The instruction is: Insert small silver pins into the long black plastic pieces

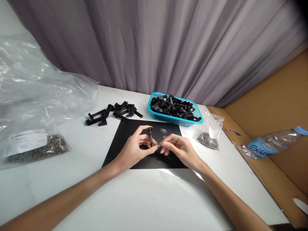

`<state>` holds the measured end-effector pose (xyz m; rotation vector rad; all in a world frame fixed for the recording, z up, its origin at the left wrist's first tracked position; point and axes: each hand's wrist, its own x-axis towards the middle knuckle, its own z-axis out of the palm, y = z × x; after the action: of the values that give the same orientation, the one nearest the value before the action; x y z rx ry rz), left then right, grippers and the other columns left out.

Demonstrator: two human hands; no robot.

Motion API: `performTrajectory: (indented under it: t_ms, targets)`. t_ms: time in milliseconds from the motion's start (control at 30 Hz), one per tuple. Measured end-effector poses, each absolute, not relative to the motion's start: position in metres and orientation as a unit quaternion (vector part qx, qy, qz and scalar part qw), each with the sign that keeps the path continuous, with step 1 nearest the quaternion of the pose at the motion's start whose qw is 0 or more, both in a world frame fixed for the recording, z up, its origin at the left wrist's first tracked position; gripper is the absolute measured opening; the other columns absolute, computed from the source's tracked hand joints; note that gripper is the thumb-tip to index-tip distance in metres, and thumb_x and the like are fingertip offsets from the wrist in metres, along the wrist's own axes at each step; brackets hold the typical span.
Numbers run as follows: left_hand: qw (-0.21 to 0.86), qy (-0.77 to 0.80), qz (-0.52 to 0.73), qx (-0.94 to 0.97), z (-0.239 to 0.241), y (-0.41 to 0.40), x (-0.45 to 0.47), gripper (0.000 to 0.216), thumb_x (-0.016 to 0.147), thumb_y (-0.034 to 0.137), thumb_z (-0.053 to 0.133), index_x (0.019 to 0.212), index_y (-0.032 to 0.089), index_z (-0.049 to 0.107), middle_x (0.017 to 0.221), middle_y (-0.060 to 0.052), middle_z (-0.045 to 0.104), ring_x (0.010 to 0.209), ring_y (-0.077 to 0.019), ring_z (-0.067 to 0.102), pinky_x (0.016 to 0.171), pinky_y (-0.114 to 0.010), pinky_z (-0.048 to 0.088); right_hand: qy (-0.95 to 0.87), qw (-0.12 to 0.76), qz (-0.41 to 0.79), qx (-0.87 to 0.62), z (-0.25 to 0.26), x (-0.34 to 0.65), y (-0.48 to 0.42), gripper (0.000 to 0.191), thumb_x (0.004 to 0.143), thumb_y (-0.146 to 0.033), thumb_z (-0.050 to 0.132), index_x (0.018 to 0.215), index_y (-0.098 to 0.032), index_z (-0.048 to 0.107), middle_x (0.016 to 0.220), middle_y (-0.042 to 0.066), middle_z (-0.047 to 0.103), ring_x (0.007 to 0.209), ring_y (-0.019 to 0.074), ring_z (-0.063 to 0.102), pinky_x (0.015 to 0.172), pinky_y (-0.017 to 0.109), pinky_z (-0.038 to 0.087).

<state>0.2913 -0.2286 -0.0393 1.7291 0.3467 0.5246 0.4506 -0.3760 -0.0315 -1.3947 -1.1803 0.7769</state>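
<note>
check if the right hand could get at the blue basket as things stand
Probably yes: nothing stands between the right hand and the blue basket just beyond it, though that hand holds a thin tool.

Beyond the mat, a basket holds parts; loose parts lie far left, a bag farther left, a second bag right, a bottle farther right.

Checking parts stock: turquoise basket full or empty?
Close to full: in the turquoise basket, black plastic pieces heap up around rim level, with some inner wall showing at the right end.
</note>
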Motion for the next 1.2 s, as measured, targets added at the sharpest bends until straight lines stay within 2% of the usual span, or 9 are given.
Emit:
performTrajectory:
  t_ms: [267,333,467,567,633,700,800,933,1200]
  targets:
    - [0.633,0.167,0.226,0.721,-0.034,-0.229,0.291,0.069,0.080,0.032,0.081,0.137,0.019,0.046,0.090,-0.003,0.076,0.082,-0.0192,0.072,0.086,-0.038,0.057,-0.520,0.526,0.327,-0.588,-0.030,0.450,-0.378,0.030,0.098,-0.048,0.064,0.095,-0.019,0.071,0.082,0.004,0.074,0.074,0.0168,0.068,0.072,0.032,0.056]
    - [0.636,0.175,0.234,0.714,-0.032,-0.227,0.292,0.071,0.078,0.032,0.082,0.138,0.019,0.045,0.090,-0.003,0.077,0.082,-0.0200,0.074,0.087,-0.039,0.058,-0.509,0.544,0.279,-0.606,-0.032,0.452,-0.376,0.031,0.100,-0.049,0.061,0.093,-0.019,0.067,0.079,0.002,0.070,0.072,0.0162,0.065,0.070,0.031,0.054]
    - [0.654,0.211,0.253,0.681,-0.027,-0.225,0.292,0.073,0.075,0.032,0.085,0.135,0.019,0.047,0.089,-0.004,0.079,0.084,-0.0226,0.076,0.089,-0.042,0.059,-0.467,0.568,0.078,-0.673,-0.037,0.457,-0.372,0.041,0.107,-0.051,0.044,0.080,-0.022,0.056,0.083,0.002,0.058,0.079,0.0170,0.056,0.076,0.031,0.048]
    - [0.688,0.230,0.256,0.639,-0.022,-0.229,0.293,0.074,0.072,0.031,0.088,0.132,0.019,0.048,0.089,-0.004,0.080,0.086,-0.0226,0.077,0.091,-0.041,0.058,-0.475,0.562,0.076,-0.673,-0.039,0.454,-0.372,0.042,0.110,-0.048,0.033,0.085,-0.023,0.056,0.087,0.003,0.056,0.082,0.0179,0.055,0.079,0.032,0.046]
    - [0.711,0.239,0.260,0.608,-0.019,-0.233,0.293,0.076,0.070,0.030,0.090,0.132,0.019,0.048,0.086,-0.003,0.079,0.085,-0.0216,0.076,0.090,-0.039,0.057,-0.491,0.555,0.113,-0.662,-0.039,0.445,-0.371,0.036,0.110,-0.045,0.037,0.097,-0.022,0.061,0.091,0.003,0.059,0.081,0.0176,0.055,0.076,0.031,0.046]
    - [0.725,0.246,0.264,0.586,-0.016,-0.238,0.293,0.077,0.069,0.031,0.090,0.132,0.018,0.047,0.085,-0.003,0.079,0.082,-0.0204,0.076,0.087,-0.037,0.056,-0.498,0.545,0.120,-0.664,-0.038,0.434,-0.371,0.026,0.106,-0.043,0.050,0.103,-0.022,0.064,0.094,0.003,0.062,0.077,0.0170,0.053,0.070,0.030,0.044]
    - [0.733,0.257,0.262,0.573,-0.013,-0.242,0.293,0.077,0.070,0.032,0.090,0.132,0.018,0.048,0.085,-0.003,0.079,0.081,-0.0195,0.074,0.083,-0.035,0.054,-0.488,0.557,0.089,-0.667,-0.036,0.419,-0.371,0.014,0.098,-0.037,0.067,0.097,-0.023,0.068,0.088,0.002,0.062,0.070,0.0159,0.047,0.064,0.030,0.041]
    - [0.731,0.266,0.249,0.577,-0.011,-0.244,0.292,0.072,0.072,0.032,0.089,0.131,0.018,0.050,0.086,-0.003,0.079,0.083,-0.0202,0.074,0.078,-0.032,0.051,-0.482,0.583,0.049,-0.652,-0.034,0.410,-0.371,0.009,0.097,-0.028,0.068,0.091,-0.023,0.072,0.088,0.003,0.066,0.073,0.0168,0.051,0.063,0.031,0.041]
    - [0.747,0.234,0.211,0.585,-0.013,-0.242,0.290,0.062,0.078,0.031,0.085,0.130,0.019,0.053,0.095,-0.005,0.080,0.096,-0.0232,0.076,0.078,-0.031,0.051,-0.516,0.579,-0.033,-0.631,-0.042,0.413,-0.373,0.016,0.097,-0.017,0.065,0.105,-0.025,0.077,0.090,0.003,0.066,0.075,0.0157,0.059,0.056,0.029,0.043]
